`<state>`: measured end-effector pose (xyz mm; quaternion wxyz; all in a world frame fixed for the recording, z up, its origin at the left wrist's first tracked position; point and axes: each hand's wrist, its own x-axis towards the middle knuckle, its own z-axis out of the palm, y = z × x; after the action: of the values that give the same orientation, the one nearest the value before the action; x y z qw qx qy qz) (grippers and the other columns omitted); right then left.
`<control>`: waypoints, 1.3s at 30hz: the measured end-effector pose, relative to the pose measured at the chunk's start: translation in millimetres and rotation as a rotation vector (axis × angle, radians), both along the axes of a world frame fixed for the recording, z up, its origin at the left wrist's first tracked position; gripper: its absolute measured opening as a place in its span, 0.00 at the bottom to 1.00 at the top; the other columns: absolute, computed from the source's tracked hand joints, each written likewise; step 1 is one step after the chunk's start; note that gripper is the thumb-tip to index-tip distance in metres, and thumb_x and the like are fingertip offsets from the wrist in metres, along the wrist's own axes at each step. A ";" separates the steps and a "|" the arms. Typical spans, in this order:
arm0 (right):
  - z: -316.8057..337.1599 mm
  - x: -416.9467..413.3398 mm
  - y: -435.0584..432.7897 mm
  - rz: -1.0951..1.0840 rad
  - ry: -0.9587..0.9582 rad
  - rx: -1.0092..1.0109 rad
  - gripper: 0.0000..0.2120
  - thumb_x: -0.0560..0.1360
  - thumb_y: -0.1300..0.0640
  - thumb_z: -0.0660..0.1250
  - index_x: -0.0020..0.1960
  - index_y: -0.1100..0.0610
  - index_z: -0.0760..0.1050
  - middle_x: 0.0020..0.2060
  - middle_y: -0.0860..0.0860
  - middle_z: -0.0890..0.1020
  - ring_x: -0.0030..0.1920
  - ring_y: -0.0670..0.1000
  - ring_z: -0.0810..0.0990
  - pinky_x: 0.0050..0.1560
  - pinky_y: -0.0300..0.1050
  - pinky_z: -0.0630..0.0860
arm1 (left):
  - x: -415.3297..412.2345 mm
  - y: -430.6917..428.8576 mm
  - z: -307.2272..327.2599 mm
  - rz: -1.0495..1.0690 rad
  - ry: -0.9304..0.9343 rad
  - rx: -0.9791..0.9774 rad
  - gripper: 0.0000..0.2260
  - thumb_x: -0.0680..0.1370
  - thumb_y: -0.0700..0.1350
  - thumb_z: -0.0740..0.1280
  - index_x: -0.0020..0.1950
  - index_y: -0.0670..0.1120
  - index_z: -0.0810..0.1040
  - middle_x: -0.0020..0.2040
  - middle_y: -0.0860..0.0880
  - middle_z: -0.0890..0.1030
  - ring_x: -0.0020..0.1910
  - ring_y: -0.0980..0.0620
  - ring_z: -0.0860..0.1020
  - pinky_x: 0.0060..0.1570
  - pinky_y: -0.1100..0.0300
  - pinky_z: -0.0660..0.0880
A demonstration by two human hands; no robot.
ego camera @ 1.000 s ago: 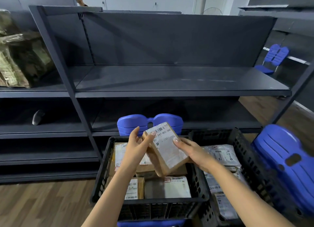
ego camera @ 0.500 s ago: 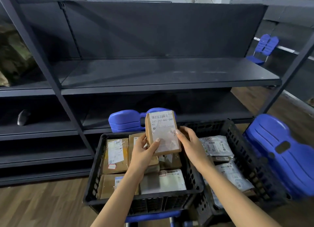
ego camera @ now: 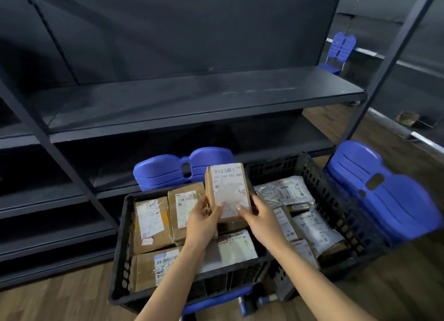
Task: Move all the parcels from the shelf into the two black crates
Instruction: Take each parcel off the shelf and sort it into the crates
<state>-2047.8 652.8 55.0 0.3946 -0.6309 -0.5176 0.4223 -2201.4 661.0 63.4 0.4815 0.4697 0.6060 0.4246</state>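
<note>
Head camera view, looking down past two bare forearms at two black plastic crates that stand side by side in front of a dark metal shelf (ego camera: 192, 99). Both hands hold one small brown cardboard parcel (ego camera: 227, 188) upright above the back part of the left crate (ego camera: 117, 260). The left hand (ego camera: 201, 221) grips the parcel's lower left edge, with the thumb pressed on the front. The right hand (ego camera: 260, 221) grips the lower right corner, thumb on the front and fingers curled behind. The parcel's white label faces the camera and reads 247-247-A02-060 under a barcode. The hands hide its bottom edge, so it is unclear whether it touches the parcels below.

Inside the left crate lie several brown boxes (ego camera: 150, 222) with white labels, packed close together. A pale wrapped packet (ego camera: 235, 248) lies near the front right corner. The right crate (ego camera: 336, 200), set close against the left one, holds grey mail bags (ego camera: 288, 191) heaped on one another.

A blue chair back (ego camera: 168, 169) rises just behind the left crate. A second blue chair (ego camera: 384, 195) stands just beside the right crate, on its right side. A third blue chair (ego camera: 341, 46) stands well apart at the upper right, beyond the shelf's end. The floor (ego camera: 60, 299) is brown with a wood pattern.
</note>
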 end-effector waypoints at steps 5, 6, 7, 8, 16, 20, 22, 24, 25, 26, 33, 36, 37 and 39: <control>-9.2 10.0 0.8 -0.025 0.016 0.003 0.23 0.76 0.48 0.67 0.70 0.45 0.68 0.54 0.37 0.79 0.53 0.34 0.75 0.48 0.29 0.69 | 9.8 5.5 -10.5 0.056 -0.005 -0.049 0.22 0.75 0.48 0.71 0.66 0.44 0.69 0.56 0.52 0.76 0.51 0.57 0.75 0.43 0.71 0.71; -10.6 13.0 2.5 -0.021 0.015 -0.005 0.23 0.76 0.48 0.67 0.70 0.45 0.68 0.54 0.37 0.79 0.52 0.34 0.75 0.47 0.29 0.69 | 12.9 6.4 -12.5 0.059 0.003 -0.055 0.21 0.75 0.47 0.71 0.65 0.45 0.69 0.55 0.52 0.76 0.51 0.57 0.75 0.46 0.69 0.72; -12.3 16.5 4.8 -0.015 0.014 -0.015 0.22 0.76 0.48 0.66 0.69 0.44 0.68 0.54 0.36 0.79 0.51 0.33 0.75 0.46 0.28 0.69 | 15.9 7.4 -14.7 0.058 0.012 -0.060 0.20 0.75 0.47 0.71 0.64 0.45 0.69 0.55 0.53 0.76 0.51 0.56 0.76 0.48 0.67 0.73; -13.6 20.1 7.8 -0.007 0.012 -0.023 0.21 0.76 0.47 0.66 0.69 0.44 0.69 0.53 0.36 0.79 0.51 0.34 0.75 0.45 0.28 0.69 | 19.1 8.9 -16.5 0.059 0.025 -0.062 0.19 0.76 0.47 0.70 0.64 0.46 0.70 0.54 0.53 0.76 0.51 0.56 0.76 0.48 0.65 0.73; -36.8 43.9 50.6 0.092 -0.062 -0.071 0.20 0.77 0.44 0.64 0.68 0.45 0.69 0.58 0.42 0.80 0.57 0.45 0.79 0.55 0.44 0.76 | 51.4 35.8 -28.7 0.109 0.163 -0.095 0.22 0.79 0.45 0.66 0.72 0.44 0.68 0.60 0.44 0.80 0.52 0.48 0.81 0.53 0.52 0.79; -53.8 47.9 70.0 0.110 -0.089 -0.100 0.20 0.78 0.49 0.64 0.69 0.51 0.70 0.59 0.46 0.81 0.56 0.47 0.79 0.55 0.43 0.75 | 63.3 49.0 -48.1 0.191 0.198 -0.151 0.20 0.78 0.43 0.68 0.69 0.42 0.70 0.61 0.44 0.79 0.56 0.49 0.78 0.52 0.61 0.76; -64.9 47.8 77.0 0.114 -0.104 -0.130 0.21 0.78 0.52 0.64 0.70 0.54 0.69 0.59 0.48 0.80 0.57 0.49 0.79 0.55 0.42 0.74 | 69.1 52.4 -58.2 0.222 0.207 -0.206 0.19 0.78 0.43 0.67 0.67 0.41 0.71 0.61 0.45 0.79 0.55 0.51 0.78 0.46 0.69 0.73; -77.4 46.8 83.2 0.130 -0.117 -0.175 0.22 0.79 0.53 0.63 0.71 0.56 0.67 0.62 0.51 0.79 0.60 0.51 0.78 0.57 0.41 0.74 | 73.7 55.9 -70.6 0.233 0.212 -0.246 0.17 0.79 0.40 0.65 0.67 0.40 0.71 0.62 0.44 0.78 0.57 0.48 0.78 0.50 0.65 0.73; -84.0 45.7 87.5 0.133 -0.124 -0.194 0.22 0.80 0.54 0.62 0.72 0.57 0.66 0.63 0.51 0.79 0.61 0.51 0.78 0.55 0.40 0.73 | 75.2 58.8 -76.6 0.225 0.232 -0.261 0.17 0.79 0.38 0.64 0.68 0.40 0.71 0.63 0.43 0.78 0.59 0.47 0.77 0.53 0.61 0.74; -90.0 44.3 91.6 0.130 -0.133 -0.215 0.22 0.80 0.54 0.62 0.72 0.57 0.66 0.63 0.52 0.78 0.61 0.51 0.77 0.53 0.38 0.71 | 76.6 61.7 -81.8 0.211 0.256 -0.277 0.18 0.79 0.37 0.62 0.69 0.39 0.70 0.63 0.41 0.77 0.60 0.44 0.77 0.57 0.57 0.75; -124.3 33.5 118.3 0.143 -0.147 -0.331 0.23 0.80 0.56 0.61 0.73 0.56 0.63 0.65 0.53 0.77 0.63 0.54 0.76 0.58 0.41 0.71 | 78.5 78.0 -115.6 0.217 0.177 -0.343 0.21 0.75 0.30 0.57 0.66 0.42 0.71 0.44 0.53 0.79 0.39 0.47 0.78 0.32 0.60 0.75; -136.6 29.5 130.0 0.158 -0.147 -0.364 0.24 0.80 0.56 0.61 0.74 0.57 0.62 0.66 0.54 0.76 0.64 0.54 0.75 0.62 0.43 0.71 | 78.4 87.6 -126.5 0.200 0.158 -0.354 0.20 0.72 0.29 0.56 0.59 0.46 0.71 0.44 0.50 0.81 0.44 0.38 0.80 0.32 0.63 0.71; -140.2 28.4 134.1 0.163 -0.147 -0.368 0.24 0.80 0.56 0.62 0.74 0.57 0.62 0.66 0.54 0.76 0.64 0.54 0.75 0.63 0.44 0.71 | 78.1 92.3 -130.7 0.197 0.164 -0.356 0.19 0.72 0.30 0.56 0.57 0.47 0.70 0.47 0.48 0.81 0.49 0.36 0.80 0.35 0.61 0.71; -148.8 26.1 143.7 0.177 -0.143 -0.367 0.24 0.80 0.56 0.62 0.74 0.59 0.62 0.66 0.55 0.75 0.65 0.55 0.75 0.64 0.46 0.70 | 77.3 102.5 -137.5 0.198 0.191 -0.347 0.16 0.72 0.30 0.57 0.56 0.44 0.70 0.50 0.45 0.81 0.50 0.39 0.80 0.37 0.62 0.73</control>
<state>-2021.7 796.5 -93.7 0.1967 -0.6726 -0.5121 0.4966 -2124.1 763.5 -74.1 0.4516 0.3562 0.7559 0.3127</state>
